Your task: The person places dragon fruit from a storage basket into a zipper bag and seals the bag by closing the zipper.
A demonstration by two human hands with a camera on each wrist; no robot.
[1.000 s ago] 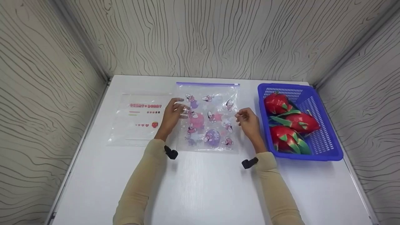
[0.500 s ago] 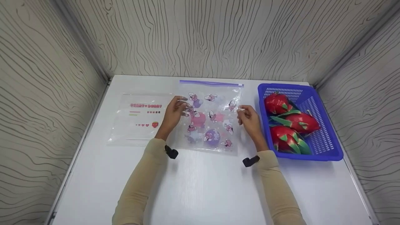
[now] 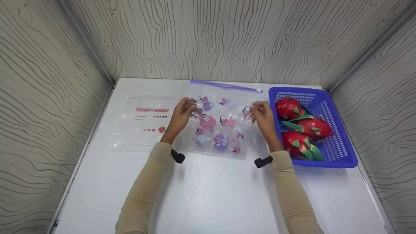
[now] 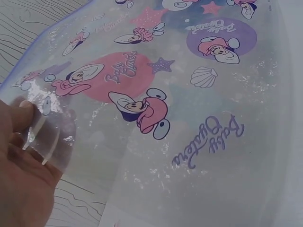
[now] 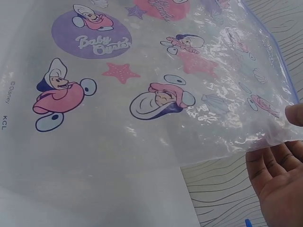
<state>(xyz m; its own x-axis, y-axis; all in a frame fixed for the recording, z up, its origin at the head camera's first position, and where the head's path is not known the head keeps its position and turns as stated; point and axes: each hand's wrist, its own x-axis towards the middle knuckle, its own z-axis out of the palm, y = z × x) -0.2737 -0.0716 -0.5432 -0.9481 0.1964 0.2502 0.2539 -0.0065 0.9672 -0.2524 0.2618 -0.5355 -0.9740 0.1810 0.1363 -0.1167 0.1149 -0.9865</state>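
A clear zip bag (image 3: 217, 109) printed with pink and purple cartoon oysters is held up in front of me, its purple slider strip at the far end. My left hand (image 3: 179, 117) pinches the bag's left edge; in the left wrist view, the thumb lies on the film and the fingers show through it. At the right edge, my right hand (image 3: 265, 121) pinches the film, thumb above and fingers underneath in the right wrist view. Left of it, a second clear bag (image 3: 130, 125) with red lettering and a strawberry print lies flat.
A blue plastic basket (image 3: 349, 143) holding three red dragon fruits (image 3: 313, 127) stands right of my right hand. Beneath everything is a white table (image 3: 208, 198), with patterned panels (image 3: 208, 39) at the back and both sides.
Both hands have risen slightly toward the back, lifting the printed bag. Its zip end has shifted right and tilted, the right corner now lower. My right hand has closed in on the edge.
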